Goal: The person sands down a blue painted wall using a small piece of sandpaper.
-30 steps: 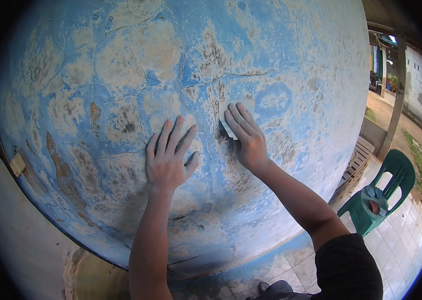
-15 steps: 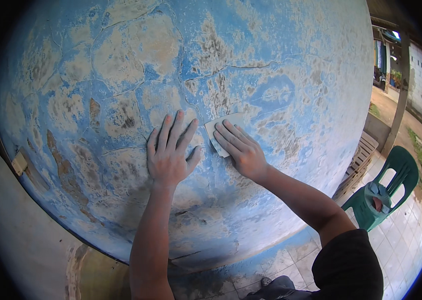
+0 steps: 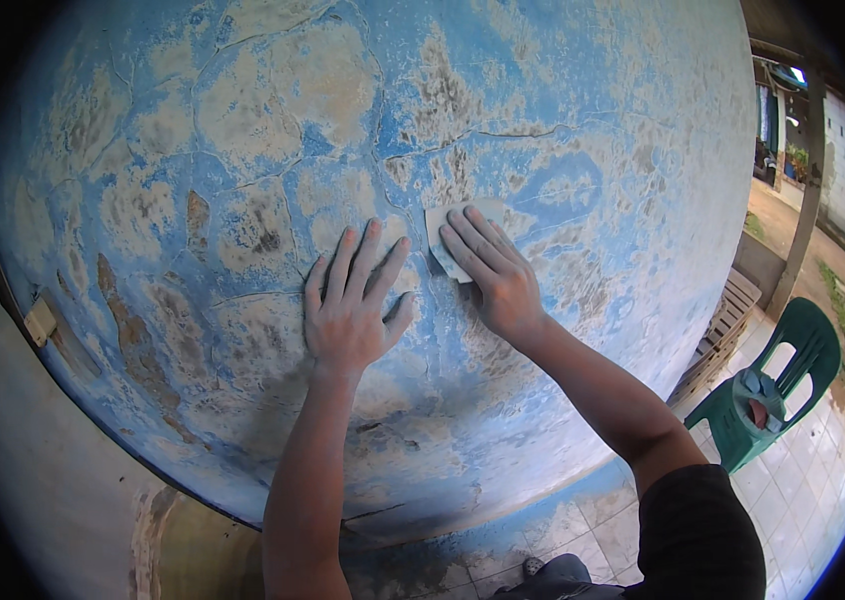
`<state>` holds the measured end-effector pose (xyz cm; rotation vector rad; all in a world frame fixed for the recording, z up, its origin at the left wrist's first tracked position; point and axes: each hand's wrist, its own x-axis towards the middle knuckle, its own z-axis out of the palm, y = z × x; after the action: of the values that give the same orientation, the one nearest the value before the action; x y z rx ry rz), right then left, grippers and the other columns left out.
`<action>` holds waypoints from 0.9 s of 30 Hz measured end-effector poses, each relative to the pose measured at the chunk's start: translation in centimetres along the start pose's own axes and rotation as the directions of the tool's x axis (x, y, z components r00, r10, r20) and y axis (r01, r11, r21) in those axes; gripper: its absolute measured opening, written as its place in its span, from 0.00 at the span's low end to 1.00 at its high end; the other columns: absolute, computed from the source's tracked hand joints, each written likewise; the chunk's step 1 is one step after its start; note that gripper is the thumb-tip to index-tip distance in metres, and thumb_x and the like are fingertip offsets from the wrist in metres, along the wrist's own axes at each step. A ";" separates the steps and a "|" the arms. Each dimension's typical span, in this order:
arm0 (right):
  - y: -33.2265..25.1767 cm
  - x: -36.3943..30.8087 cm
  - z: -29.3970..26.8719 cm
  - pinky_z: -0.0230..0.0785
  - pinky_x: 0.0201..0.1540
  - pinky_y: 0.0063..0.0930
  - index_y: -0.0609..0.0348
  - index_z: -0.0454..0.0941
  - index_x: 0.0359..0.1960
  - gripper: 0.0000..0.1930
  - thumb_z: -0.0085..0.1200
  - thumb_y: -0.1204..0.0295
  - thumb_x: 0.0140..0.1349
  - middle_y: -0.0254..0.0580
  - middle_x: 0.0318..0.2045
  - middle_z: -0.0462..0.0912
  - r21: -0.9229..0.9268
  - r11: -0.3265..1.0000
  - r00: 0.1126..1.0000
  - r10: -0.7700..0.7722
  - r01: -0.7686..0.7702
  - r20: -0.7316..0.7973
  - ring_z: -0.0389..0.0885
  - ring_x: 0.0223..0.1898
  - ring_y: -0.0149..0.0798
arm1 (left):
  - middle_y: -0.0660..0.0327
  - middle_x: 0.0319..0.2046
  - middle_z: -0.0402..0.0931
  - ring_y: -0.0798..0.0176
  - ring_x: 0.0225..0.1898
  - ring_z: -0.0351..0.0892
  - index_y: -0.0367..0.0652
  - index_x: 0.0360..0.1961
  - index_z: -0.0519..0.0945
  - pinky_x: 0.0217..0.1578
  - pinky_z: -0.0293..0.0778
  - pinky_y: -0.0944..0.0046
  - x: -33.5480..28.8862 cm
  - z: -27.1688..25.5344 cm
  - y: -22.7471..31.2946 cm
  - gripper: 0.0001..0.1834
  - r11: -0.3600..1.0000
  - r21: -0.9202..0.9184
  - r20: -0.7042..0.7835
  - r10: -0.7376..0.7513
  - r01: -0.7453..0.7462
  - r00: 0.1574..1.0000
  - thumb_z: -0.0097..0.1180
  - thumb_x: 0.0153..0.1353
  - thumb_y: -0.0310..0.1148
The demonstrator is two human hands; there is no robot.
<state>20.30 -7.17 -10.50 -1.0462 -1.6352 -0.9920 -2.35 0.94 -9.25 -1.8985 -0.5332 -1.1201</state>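
Observation:
Before me rises a wall (image 3: 503, 100) of worn blue paint, with pale patches, dark stains and cracks. My left hand (image 3: 351, 310) lies flat on it with the fingers spread and holds nothing. To its right, my right hand (image 3: 508, 290) presses a pale sheet of sandpaper (image 3: 434, 224) against the wall under its fingers. The sheet's left edge and corners show; the rest is hidden by the fingers. Both hands look dusty.
At right a green plastic chair (image 3: 805, 335) stands on white floor tiles (image 3: 773, 500), with a grey and reddish thing on its seat. Wooden slatted crates (image 3: 728, 310) sit by the wall's right edge. A small light-coloured box (image 3: 41, 322) is fixed at far left.
My right hand has slid the sandpaper a little up the wall. My left hand stays in about the same place on the wall, and the view has shifted slightly.

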 end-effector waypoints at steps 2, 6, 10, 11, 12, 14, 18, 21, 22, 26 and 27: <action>-0.8 1.4 -0.4 0.67 0.75 0.49 0.56 0.77 0.71 0.33 0.61 0.80 0.59 0.44 0.73 0.75 -0.004 1.000 0.999 0.015 -0.015 -0.033 0.68 0.77 0.49 | 0.61 0.78 0.67 0.54 0.77 0.64 0.65 0.74 0.77 0.73 0.57 0.47 0.2 -0.3 0.2 0.38 1.000 -0.005 -0.001 0.005 -0.005 1.000 0.68 0.61 0.53; -1.3 -1.3 -0.3 0.67 0.75 0.49 0.56 0.76 0.71 0.33 0.60 0.79 0.60 0.44 0.73 0.75 0.004 1.000 1.000 -0.007 0.007 0.029 0.69 0.76 0.48 | 0.61 0.77 0.67 0.54 0.77 0.64 0.64 0.74 0.76 0.73 0.57 0.47 0.4 -0.6 0.2 0.38 1.000 0.001 -0.007 0.015 -0.015 1.000 0.67 0.61 0.53; 0.2 -3.7 -1.2 0.66 0.76 0.49 0.56 0.76 0.71 0.32 0.58 0.80 0.61 0.43 0.73 0.75 -0.017 0.988 0.975 -0.151 0.156 0.165 0.69 0.76 0.48 | 0.61 0.77 0.67 0.54 0.77 0.64 0.64 0.74 0.76 0.73 0.57 0.47 0.1 -0.4 -0.3 0.38 1.000 0.019 -0.023 0.019 -0.018 1.000 0.66 0.62 0.53; 0.8 -3.0 -1.0 0.66 0.76 0.49 0.56 0.76 0.71 0.32 0.58 0.80 0.61 0.43 0.73 0.75 -0.022 0.986 0.974 -0.159 0.164 0.162 0.69 0.76 0.48 | 0.61 0.78 0.67 0.54 0.77 0.64 0.64 0.74 0.76 0.73 0.57 0.47 0.1 -0.4 -0.4 0.37 1.000 0.011 -0.021 0.021 -0.021 1.000 0.66 0.62 0.53; 1.0 -1.4 -1.5 0.66 0.76 0.49 0.57 0.76 0.71 0.32 0.58 0.80 0.61 0.43 0.73 0.75 -0.061 0.994 0.991 -0.089 0.095 0.099 0.69 0.76 0.48 | 0.61 0.78 0.67 0.55 0.77 0.64 0.64 0.74 0.76 0.73 0.57 0.48 0.0 -0.5 -0.2 0.37 1.000 0.000 -0.012 0.023 -0.023 1.000 0.66 0.62 0.53; 1.1 1.2 -1.8 0.65 0.77 0.48 0.57 0.76 0.71 0.32 0.57 0.81 0.61 0.43 0.73 0.75 -0.105 0.994 0.999 -0.027 0.030 0.031 0.69 0.76 0.48 | 0.61 0.78 0.67 0.55 0.77 0.64 0.64 0.74 0.76 0.73 0.57 0.48 0.5 -0.2 -0.2 0.37 1.000 -0.001 -0.019 0.026 -0.026 0.999 0.66 0.63 0.53; -0.1 0.3 -1.7 0.65 0.77 0.48 0.56 0.76 0.71 0.32 0.58 0.80 0.62 0.43 0.74 0.74 -0.047 0.999 0.999 -0.008 0.010 0.033 0.69 0.76 0.47 | 0.62 0.78 0.67 0.55 0.77 0.64 0.65 0.74 0.76 0.73 0.57 0.48 0.2 -0.6 -0.2 0.36 1.000 -0.007 -0.002 0.024 -0.024 1.000 0.65 0.64 0.53; 1.9 -1.5 -2.6 0.66 0.77 0.48 0.55 0.77 0.71 0.30 0.57 0.77 0.64 0.41 0.73 0.75 -0.050 0.970 0.949 -0.221 0.238 0.223 0.69 0.76 0.46 | 0.62 0.78 0.67 0.55 0.77 0.64 0.64 0.74 0.76 0.74 0.57 0.48 0.0 -0.7 -0.3 0.36 1.000 -0.006 -0.010 0.023 -0.023 1.000 0.65 0.64 0.52; 2.4 -0.6 -2.8 0.66 0.77 0.48 0.55 0.77 0.71 0.30 0.57 0.77 0.64 0.41 0.73 0.75 -0.053 0.969 0.949 -0.226 0.243 0.222 0.69 0.76 0.46 | 0.62 0.78 0.67 0.55 0.77 0.64 0.64 0.74 0.76 0.74 0.57 0.48 0.1 -0.6 -0.3 0.36 1.000 -0.004 -0.016 0.022 -0.022 1.000 0.65 0.64 0.52; 2.4 1.9 -3.2 0.66 0.77 0.48 0.54 0.77 0.70 0.30 0.56 0.79 0.64 0.41 0.73 0.76 -0.116 0.992 0.996 -0.046 0.055 0.079 0.69 0.76 0.46 | 0.62 0.78 0.67 0.55 0.77 0.64 0.64 0.74 0.76 0.74 0.56 0.48 0.0 -0.5 -0.2 0.36 0.999 -0.035 -0.009 0.012 -0.012 1.000 0.65 0.63 0.51; 1.5 1.4 -2.8 0.66 0.77 0.48 0.55 0.77 0.70 0.30 0.55 0.79 0.64 0.41 0.73 0.76 -0.072 0.996 0.996 -0.045 0.051 0.079 0.70 0.76 0.46 | 0.61 0.78 0.67 0.55 0.77 0.65 0.64 0.74 0.76 0.74 0.56 0.48 0.1 -0.6 -0.2 0.36 0.999 -0.031 -0.014 0.023 -0.024 1.000 0.65 0.63 0.51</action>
<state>22.22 -9.01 -8.29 -1.1118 -1.7048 -1.0626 -2.74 0.51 -8.88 -1.9180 -0.4871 -1.1313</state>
